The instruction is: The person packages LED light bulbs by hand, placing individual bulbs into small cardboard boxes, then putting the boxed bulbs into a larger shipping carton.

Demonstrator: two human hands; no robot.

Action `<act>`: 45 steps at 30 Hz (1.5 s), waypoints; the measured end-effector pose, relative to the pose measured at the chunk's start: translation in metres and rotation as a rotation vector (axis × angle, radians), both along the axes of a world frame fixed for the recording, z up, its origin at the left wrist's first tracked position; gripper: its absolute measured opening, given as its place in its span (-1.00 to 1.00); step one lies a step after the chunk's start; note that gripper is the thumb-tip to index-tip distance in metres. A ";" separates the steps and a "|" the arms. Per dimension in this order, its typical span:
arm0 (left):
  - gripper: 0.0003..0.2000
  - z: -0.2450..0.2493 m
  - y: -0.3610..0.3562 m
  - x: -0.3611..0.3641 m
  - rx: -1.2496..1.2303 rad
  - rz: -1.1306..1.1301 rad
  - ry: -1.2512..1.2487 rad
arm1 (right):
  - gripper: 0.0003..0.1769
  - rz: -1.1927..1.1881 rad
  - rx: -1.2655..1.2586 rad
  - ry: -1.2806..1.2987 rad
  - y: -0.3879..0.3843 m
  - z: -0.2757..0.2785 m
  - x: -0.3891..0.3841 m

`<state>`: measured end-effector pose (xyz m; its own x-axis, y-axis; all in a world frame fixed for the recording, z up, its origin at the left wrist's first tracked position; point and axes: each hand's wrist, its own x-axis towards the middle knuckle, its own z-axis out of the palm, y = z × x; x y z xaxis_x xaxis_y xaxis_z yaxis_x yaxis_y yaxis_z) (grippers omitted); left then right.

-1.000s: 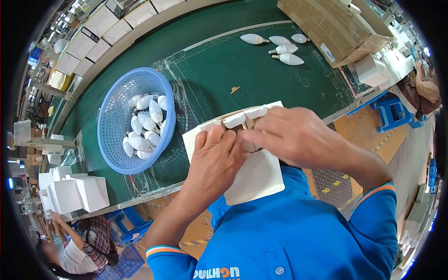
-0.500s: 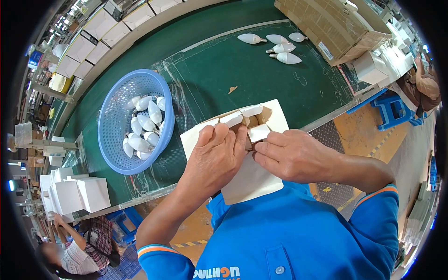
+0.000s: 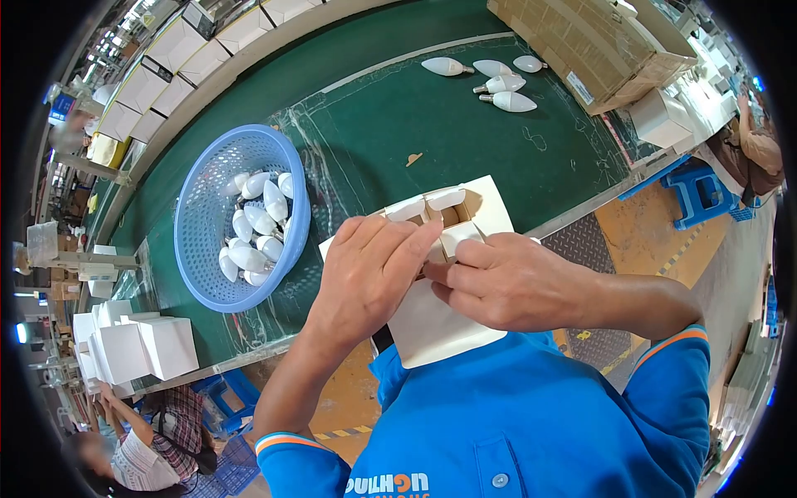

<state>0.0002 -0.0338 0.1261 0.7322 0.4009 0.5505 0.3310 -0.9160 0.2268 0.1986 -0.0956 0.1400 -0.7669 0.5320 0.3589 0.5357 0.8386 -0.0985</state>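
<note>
Currently: box held up near chest, over table edge. L hand fingers curled onto its top flaps; R hand pinches a flap from the right side. Basket w/ bulbs just left.

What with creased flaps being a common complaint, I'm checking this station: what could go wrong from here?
1. The left hand and right hand both press on the small flaps at the open end of the carton; a flap could crease or tear.
2. The carton is held in the air with nothing visibly supporting it from below, so it might slip from the grip.
3. Loose bulbs lie unrestrained on the green table and could roll.
</note>
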 end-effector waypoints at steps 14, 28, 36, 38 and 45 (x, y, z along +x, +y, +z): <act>-0.70 -0.011 -0.048 -0.015 -0.024 -0.065 0.085 | -0.75 -0.016 0.002 -0.058 -0.002 0.006 0.015; -0.81 -0.021 -0.048 -0.011 0.093 0.188 0.229 | -0.74 -0.099 -0.061 -0.001 -0.001 0.007 0.022; -0.82 -0.032 -0.051 -0.008 0.247 0.276 0.235 | -0.80 -0.112 -0.086 -0.068 0.003 0.001 0.024; -0.82 -0.033 -0.052 -0.008 0.293 0.303 0.240 | -0.84 -0.127 -0.037 -0.100 0.004 0.003 0.025; -0.78 -0.028 -0.063 0.000 0.325 0.500 0.313 | -0.91 -0.180 0.083 -0.283 0.007 0.008 0.023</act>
<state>0.0003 -0.0971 0.0983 0.6459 0.5829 0.4931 0.7386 -0.6405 -0.2103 0.2215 -0.0884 0.1480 -0.7389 0.6457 0.1927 0.6720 0.7273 0.1396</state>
